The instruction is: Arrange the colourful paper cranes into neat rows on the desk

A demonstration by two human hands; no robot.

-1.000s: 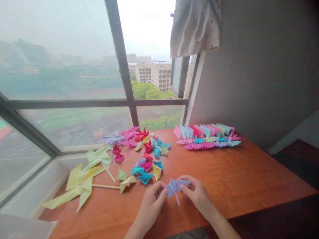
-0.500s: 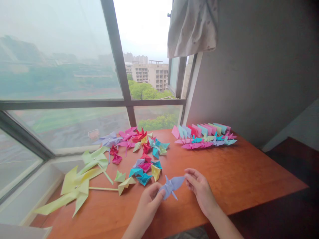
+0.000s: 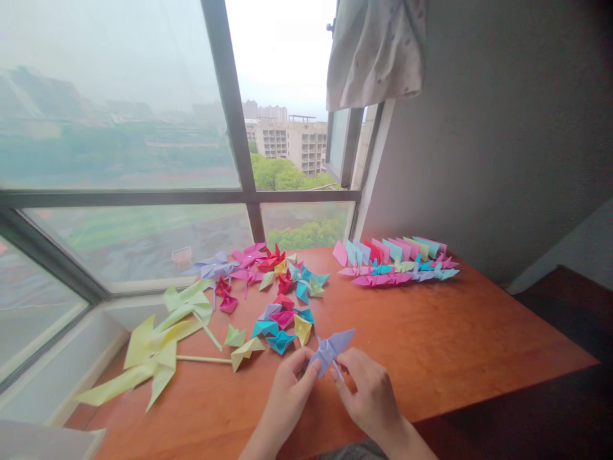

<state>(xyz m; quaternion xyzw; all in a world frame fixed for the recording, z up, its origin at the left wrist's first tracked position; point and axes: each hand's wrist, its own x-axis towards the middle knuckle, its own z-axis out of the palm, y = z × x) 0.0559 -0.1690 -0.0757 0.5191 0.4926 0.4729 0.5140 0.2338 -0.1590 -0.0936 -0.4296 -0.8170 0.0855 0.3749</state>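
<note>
A lavender origami crane is held up over the front of the wooden table. My left hand pinches one side of it between thumb and fingers. On the other side, my right hand has its thumb and fingertips closed on a narrow pointed part at the crane's lower right. One wing points up and to the right, free of both hands. Just beyond my left hand lie a yellow folded paper boat and a blue paper boat.
Paper pinwheels on sticks, one yellow and one pale green, lie at the left. More folded boats and pinwheels spread toward the window. Rows of paper cranes stand at the back right, beneath a curtain and grey wall.
My right hand has moved down and left, from the wing tip to the crane's lower point. The crane has tilted so its wing points higher. The view has shifted slightly.
</note>
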